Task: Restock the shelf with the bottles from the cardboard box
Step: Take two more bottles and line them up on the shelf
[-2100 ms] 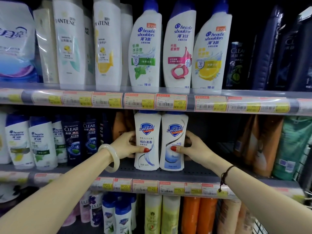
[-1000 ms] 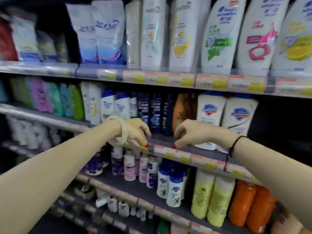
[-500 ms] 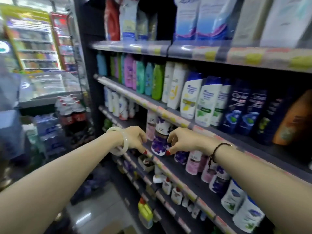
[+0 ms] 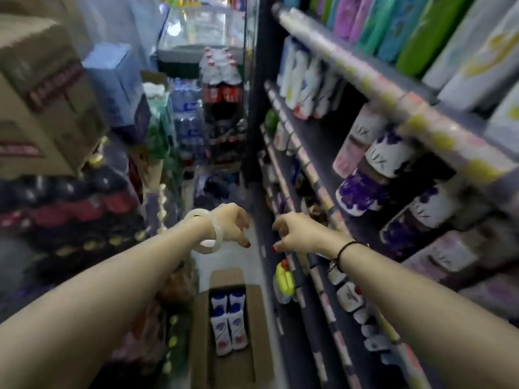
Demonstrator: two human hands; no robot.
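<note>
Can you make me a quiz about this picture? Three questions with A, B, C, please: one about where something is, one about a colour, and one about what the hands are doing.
1. Where is the open cardboard box?
A. In a shopping trolley.
B. Down low in the aisle, beside the shelves.
C. On a chair.

2. What colour are the caps of the bottles in the box?
A. Blue.
B. Red.
C. Yellow.

3. What are the left hand and the right hand holding?
A. One bottle each.
B. The box.
C. Nothing.

Answers:
1 B, the box sits low next to the shelves, under both hands.
2 A, blue caps top the white bottles.
3 C, both hands hang loosely curled and empty.
</note>
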